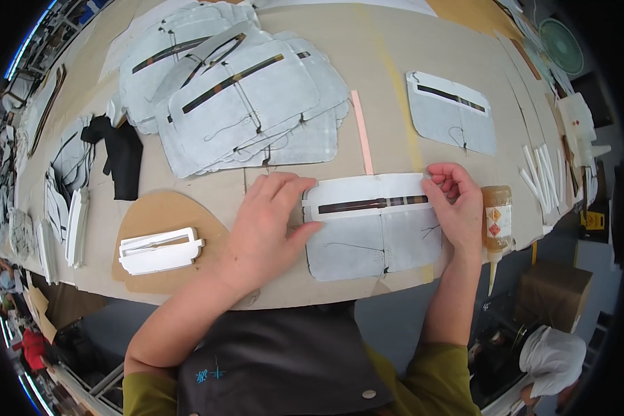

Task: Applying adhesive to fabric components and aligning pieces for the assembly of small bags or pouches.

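A light grey panel (347, 243) with rounded corners lies flat at the table's front edge. Along its upper part runs a white strip (353, 186) around a long slot, where a dark zipper-like band (353, 205) shows. Loose dark threads hang over its lower half. My left hand (267, 222) is at the panel's left edge, thumb and forefinger apart, their tips touching the white strip's end. At the upper right corner, my right hand (457, 201) pinches the edge between thumb and forefinger, its other fingers curled.
Similar panels (256, 104) are heaped at the far left; another panel (454, 114) lies far right. A glue bottle (497, 218) lies beside my right hand. White slotted frames (161, 251) sit on brown card (135, 222). White strips (542, 177), black cloth (121, 156) and a pink strip (362, 132) lie around.
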`<state>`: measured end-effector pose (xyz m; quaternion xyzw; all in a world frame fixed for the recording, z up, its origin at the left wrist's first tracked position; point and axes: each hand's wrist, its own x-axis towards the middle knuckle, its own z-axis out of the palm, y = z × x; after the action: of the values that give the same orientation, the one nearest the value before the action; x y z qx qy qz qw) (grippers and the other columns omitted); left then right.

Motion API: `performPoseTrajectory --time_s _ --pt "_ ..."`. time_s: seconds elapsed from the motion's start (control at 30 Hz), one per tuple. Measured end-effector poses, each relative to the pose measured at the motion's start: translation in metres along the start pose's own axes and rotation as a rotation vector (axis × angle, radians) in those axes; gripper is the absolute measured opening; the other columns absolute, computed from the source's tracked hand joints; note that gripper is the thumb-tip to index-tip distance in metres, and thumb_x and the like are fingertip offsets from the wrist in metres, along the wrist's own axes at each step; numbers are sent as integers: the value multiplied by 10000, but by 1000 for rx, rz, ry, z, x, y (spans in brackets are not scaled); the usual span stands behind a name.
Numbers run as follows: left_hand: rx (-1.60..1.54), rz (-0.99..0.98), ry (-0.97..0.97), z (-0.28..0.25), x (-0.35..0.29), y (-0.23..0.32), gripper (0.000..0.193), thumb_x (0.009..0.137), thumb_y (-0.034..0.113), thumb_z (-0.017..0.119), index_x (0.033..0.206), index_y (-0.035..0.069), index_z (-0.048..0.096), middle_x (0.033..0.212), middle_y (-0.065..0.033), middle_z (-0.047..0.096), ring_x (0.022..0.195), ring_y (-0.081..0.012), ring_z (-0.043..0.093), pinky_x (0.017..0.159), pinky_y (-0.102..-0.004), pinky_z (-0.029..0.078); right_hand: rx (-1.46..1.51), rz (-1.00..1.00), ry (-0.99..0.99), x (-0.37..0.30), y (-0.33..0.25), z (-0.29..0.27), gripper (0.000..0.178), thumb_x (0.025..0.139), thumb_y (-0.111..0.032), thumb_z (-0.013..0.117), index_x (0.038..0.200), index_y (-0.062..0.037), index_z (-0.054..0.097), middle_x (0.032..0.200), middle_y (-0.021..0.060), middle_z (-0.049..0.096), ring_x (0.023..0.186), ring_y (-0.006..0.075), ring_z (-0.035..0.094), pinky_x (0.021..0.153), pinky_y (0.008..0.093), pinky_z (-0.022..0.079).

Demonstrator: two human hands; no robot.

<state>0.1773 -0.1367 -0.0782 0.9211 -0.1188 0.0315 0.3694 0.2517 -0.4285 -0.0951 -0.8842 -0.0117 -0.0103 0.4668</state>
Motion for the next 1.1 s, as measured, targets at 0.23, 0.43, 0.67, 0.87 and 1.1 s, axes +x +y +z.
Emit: performPoseTrajectory --time_s 0.23,0.43,0.67,0.87,1.1 --pt "35 34 85 14 -8 -3 489 723 42 771 1189 48 622 1140 -107 584 1046 -315 521 906 -399 450 -56 43 -22 1 -7 2 218 810 -79 745 1008 -18 675 837 -2 605 766 97 496 714 239 455" --pt "63 59 110 18 -9 -5 481 724 60 768 1185 53 630 1126 -98 592 1024 -308 520 889 -399 439 -80 37 -65 4 -8 0 208 814 -83 745 989 -4 666 828 1 604 768 99 498 715 241 454" --pt "83 53 142 22 -7 1 477 727 89 769 1179 57 621 1139 -106 615 1034 -324 530 913 -411 423 -138 44 -41 -2 -8 -10 203 814 -74 745 985 -2 662 836 8 616 770 104 512 714 242 459" --pt "110 22 136 19 -11 -3 476 715 74 773 1161 44 611 1146 -115 620 1050 -330 535 925 -407 418 -48 -106 65 -2 -5 -5 191 830 -44 710 1009 -22 646 919 31 640 809 125 553 753 259 482" --pt "101 51 118 19 -8 1 487 713 64 768 1169 26 599 1151 -128 613 1050 -334 531 926 -408 415 -61 -47 -16 -4 -6 -15 154 847 -43 677 997 -19 651 951 59 631 865 163 581 758 289 486"
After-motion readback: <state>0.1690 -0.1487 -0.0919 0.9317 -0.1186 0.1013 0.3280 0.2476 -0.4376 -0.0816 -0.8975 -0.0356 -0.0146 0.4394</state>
